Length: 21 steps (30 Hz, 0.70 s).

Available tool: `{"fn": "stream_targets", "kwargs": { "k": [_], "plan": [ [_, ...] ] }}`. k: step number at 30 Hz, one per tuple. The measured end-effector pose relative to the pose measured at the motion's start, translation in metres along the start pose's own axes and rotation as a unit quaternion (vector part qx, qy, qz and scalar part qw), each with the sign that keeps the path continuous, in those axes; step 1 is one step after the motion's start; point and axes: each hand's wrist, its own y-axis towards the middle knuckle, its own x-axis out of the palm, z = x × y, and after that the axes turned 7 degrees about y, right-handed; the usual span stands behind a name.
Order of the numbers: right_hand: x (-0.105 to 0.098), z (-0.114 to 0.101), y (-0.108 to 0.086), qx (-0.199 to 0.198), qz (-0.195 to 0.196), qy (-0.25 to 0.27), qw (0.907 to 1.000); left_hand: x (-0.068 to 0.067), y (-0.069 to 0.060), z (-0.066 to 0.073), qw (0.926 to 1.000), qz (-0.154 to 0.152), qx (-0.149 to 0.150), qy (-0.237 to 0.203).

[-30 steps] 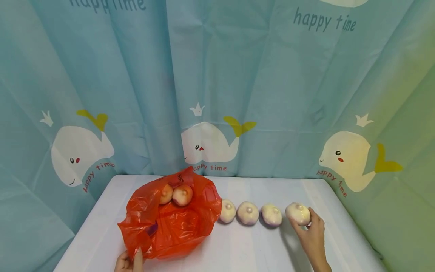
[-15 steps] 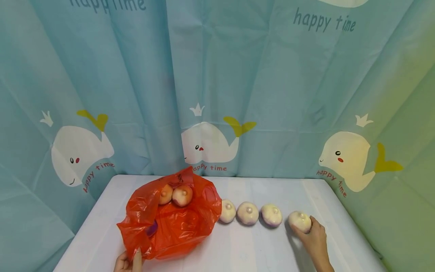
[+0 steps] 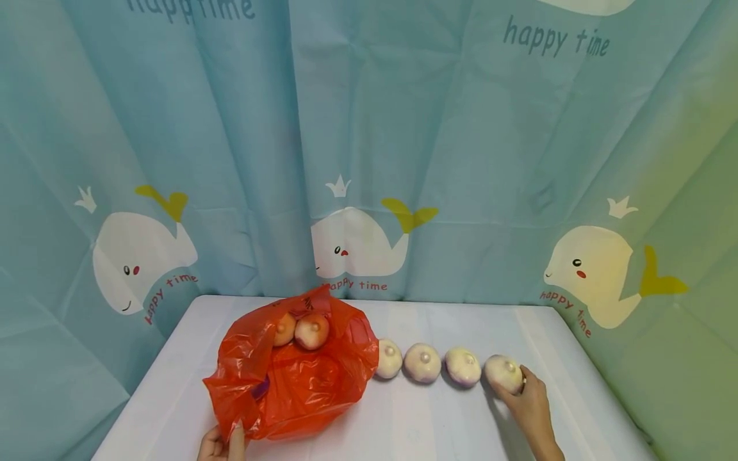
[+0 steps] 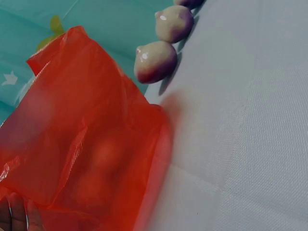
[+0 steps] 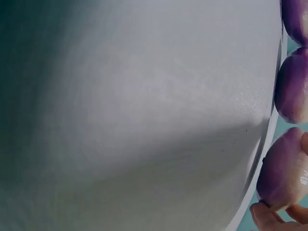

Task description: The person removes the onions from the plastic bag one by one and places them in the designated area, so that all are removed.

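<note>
My right hand (image 3: 532, 410) grips a white and purple onion-like bulb (image 3: 503, 374) at the right end of a row; the same bulb (image 5: 284, 168) shows its purple side in the right wrist view, between thumb and fingers. Just left of it lie similar bulbs, (image 3: 463, 367) nearest and another (image 3: 422, 363) beyond. My left hand (image 3: 221, 444) pinches the lower left edge of a red plastic bag (image 3: 311, 384). Two orange-tinted bulbs (image 3: 312, 331) sit in the bag's mouth, and something purple (image 3: 261, 388) shows by its left fold. Fingers (image 4: 18, 214) lie against the bag in the left wrist view.
The white table (image 3: 415, 429) runs back to a blue curtain (image 3: 369, 128) printed with whales. The leftmost bulb (image 3: 389, 359) of the row is partly hidden by the bag's right edge.
My right hand has lowered its bulb, moved it right, then brought it back left beside the row. My left hand keeps its hold on the bag. The head view has shifted slightly.
</note>
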Motion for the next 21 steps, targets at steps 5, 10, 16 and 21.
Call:
{"fn": "stream_targets", "kwargs": {
  "k": [5, 10, 16, 21],
  "plan": [
    [-0.001, 0.000, 0.001, 0.007, -0.033, -0.005, 0.9994, 0.001, 0.010, -0.016, 0.9999, 0.007, -0.003, -0.010],
    [-0.002, -0.001, 0.001, 0.012, -0.046, -0.005, 0.9989, 0.003, 0.032, -0.054, 1.0000, 0.004, -0.007, 0.005],
    [-0.003, -0.003, 0.000, 0.016, -0.056, -0.008, 0.9983, 0.006, 0.040, -0.069, 0.9991, -0.001, -0.013, 0.039],
    [-0.003, -0.005, -0.001, 0.018, -0.053, -0.016, 0.9983, 0.003, 0.035, -0.061, 0.9996, -0.013, -0.013, 0.023]
  ]
}}
